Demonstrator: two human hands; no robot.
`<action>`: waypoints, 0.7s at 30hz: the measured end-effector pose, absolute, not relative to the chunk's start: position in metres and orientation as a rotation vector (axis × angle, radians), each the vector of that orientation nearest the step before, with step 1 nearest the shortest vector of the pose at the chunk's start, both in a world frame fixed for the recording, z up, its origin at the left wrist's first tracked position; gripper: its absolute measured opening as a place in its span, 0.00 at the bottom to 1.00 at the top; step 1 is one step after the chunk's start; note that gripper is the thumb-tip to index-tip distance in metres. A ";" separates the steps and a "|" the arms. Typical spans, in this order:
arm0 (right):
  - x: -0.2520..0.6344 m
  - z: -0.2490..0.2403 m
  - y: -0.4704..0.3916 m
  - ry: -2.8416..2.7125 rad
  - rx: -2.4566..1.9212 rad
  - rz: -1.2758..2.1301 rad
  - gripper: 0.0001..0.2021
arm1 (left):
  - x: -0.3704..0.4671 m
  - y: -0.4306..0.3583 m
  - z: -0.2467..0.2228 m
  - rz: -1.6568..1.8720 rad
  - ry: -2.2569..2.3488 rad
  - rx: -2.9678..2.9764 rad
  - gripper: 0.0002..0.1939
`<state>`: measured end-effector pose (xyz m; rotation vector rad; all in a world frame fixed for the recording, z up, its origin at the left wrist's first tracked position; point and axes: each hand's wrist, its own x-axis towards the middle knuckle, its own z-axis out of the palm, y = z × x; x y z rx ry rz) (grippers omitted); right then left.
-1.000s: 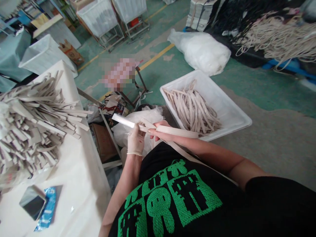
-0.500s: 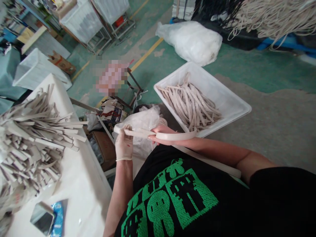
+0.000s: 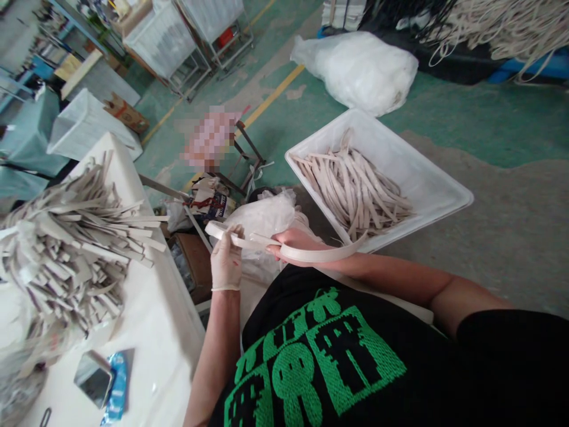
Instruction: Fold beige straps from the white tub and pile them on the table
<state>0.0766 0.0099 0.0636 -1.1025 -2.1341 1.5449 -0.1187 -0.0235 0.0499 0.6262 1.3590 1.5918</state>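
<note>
A pale beige flat strap (image 3: pixel 317 255) is stretched between my two hands in front of my body. My left hand (image 3: pixel 226 258), in a thin white glove, pinches it near a bent-over portion. Bare, my right hand (image 3: pixel 291 244) is closed on the strap, whose loose part curves off to the right over my forearm. Clear plastic wrapping (image 3: pixel 267 213) lies just beyond my hands. To the right, a white plastic bin (image 3: pixel 438 178) holds a heap of similar straps (image 3: pixel 355 184). A large pile of cut straps (image 3: pixel 84 255) rests on the white table (image 3: pixel 153 332) at left.
A phone (image 3: pixel 93 376) and a blue packet (image 3: pixel 116 385) lie on the table's near part. Beneath its edge stands a cardboard box (image 3: pixel 195 267). A small stool (image 3: pixel 249 148) and a stuffed white plastic bag (image 3: pixel 364 71) are on the green floor farther off.
The view has shifted a little, so surroundings appear farther right. My left hand has slid along the strap, and a bent part now shows beyond its fingers. Both hands keep their hold.
</note>
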 end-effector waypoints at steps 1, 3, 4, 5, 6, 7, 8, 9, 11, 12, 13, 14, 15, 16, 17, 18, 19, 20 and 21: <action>0.075 0.064 0.011 -2.135 -1.118 1.522 0.14 | -0.113 -0.026 0.047 1.561 1.345 0.608 0.19; 0.071 0.063 0.013 -2.117 -1.131 1.503 0.14 | -0.103 -0.029 0.041 1.537 1.327 0.571 0.21; 0.069 0.063 0.014 -2.109 -1.121 1.513 0.13 | -0.102 -0.029 0.040 1.553 1.328 0.564 0.21; 0.069 0.062 0.015 -2.109 -1.105 1.529 0.13 | -0.103 -0.029 0.040 1.583 1.334 0.567 0.20; 0.070 0.060 0.015 -2.114 -1.090 1.551 0.13 | -0.106 -0.029 0.042 1.620 1.344 0.574 0.19; 0.072 0.059 0.014 -2.122 -1.083 1.572 0.13 | -0.112 -0.028 0.044 1.650 1.356 0.582 0.18; 0.073 0.057 0.013 -2.130 -1.085 1.589 0.13 | -0.117 -0.028 0.046 1.666 1.367 0.585 0.17; 0.074 0.056 0.012 -2.141 -1.089 1.593 0.14 | -0.121 -0.028 0.048 1.669 1.375 0.577 0.16; 0.073 0.053 0.009 -2.163 -1.099 1.550 0.14 | -0.123 -0.029 0.046 1.634 1.375 0.542 0.15; 0.071 0.052 0.008 -2.176 -1.093 1.516 0.14 | -0.122 -0.030 0.044 1.610 1.368 0.523 0.15; 0.069 0.051 0.007 -2.186 -1.082 1.482 0.14 | -0.121 -0.029 0.041 1.588 1.358 0.504 0.14; 0.066 0.051 0.007 -2.190 -1.071 1.452 0.14 | -0.120 -0.028 0.040 1.574 1.349 0.488 0.14; 0.064 0.052 0.007 -2.188 -1.059 1.437 0.14 | -0.121 -0.025 0.040 1.569 1.345 0.485 0.14; 0.062 0.053 0.008 -2.179 -1.048 1.439 0.14 | -0.126 -0.020 0.043 1.579 1.346 0.500 0.14; 0.061 0.055 0.009 -2.162 -1.038 1.454 0.14 | -0.132 -0.014 0.050 1.605 1.352 0.535 0.14; 0.060 0.057 0.010 -2.139 -1.032 1.474 0.14 | -0.141 -0.007 0.060 1.645 1.359 0.600 0.15; 0.060 0.059 0.011 -2.108 -1.030 1.498 0.14 | -0.151 0.001 0.072 1.693 1.370 0.700 0.15; 0.060 0.062 0.012 -2.073 -1.031 1.520 0.14 | -0.160 0.007 0.085 1.724 1.367 0.820 0.15; 0.061 0.064 0.013 -2.038 -1.033 1.534 0.14 | -0.168 0.013 0.098 1.744 1.353 0.927 0.15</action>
